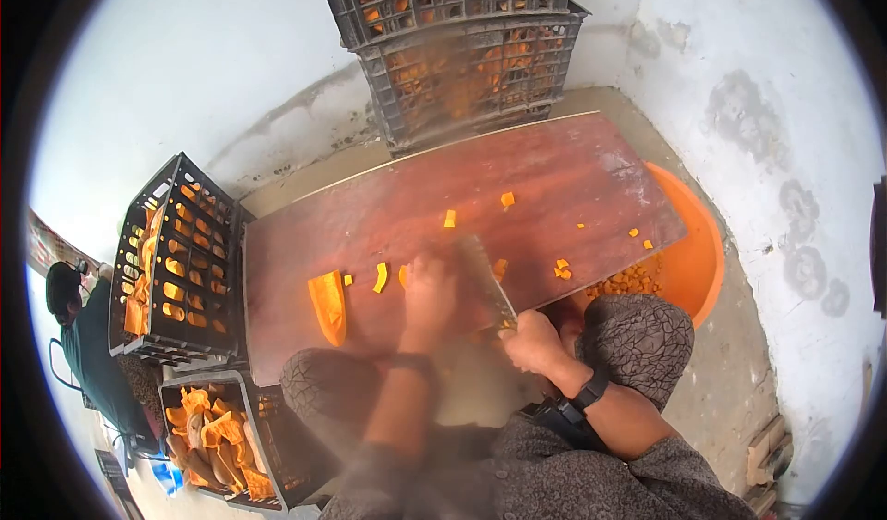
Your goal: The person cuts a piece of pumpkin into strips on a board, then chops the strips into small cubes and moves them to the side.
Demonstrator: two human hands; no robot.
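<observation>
My right hand (536, 342) is closed round the handle of a knife with a broad blade (484, 275). The blade slants up and left across the red-brown board (388, 206). To its left, my left hand (431, 287) rests on the board with curled fingers, somewhat blurred. An orange pumpkin piece (403, 277) shows at the edge of those fingers; the rest is covered. Further left lie a curved pumpkin strip (381, 278), a small cube (348, 281) and a large pumpkin slice (328, 307). Loose pumpkin cubes (450, 218) are scattered beyond the blade and to its right.
An orange tub (695, 243) with pumpkin cubes (628, 281) stands under the board's right end. Black crates of pumpkin are stacked behind (471, 76) and at left (189, 261). Another crate (263, 428) stands lower left. A person (97, 335) is at far left.
</observation>
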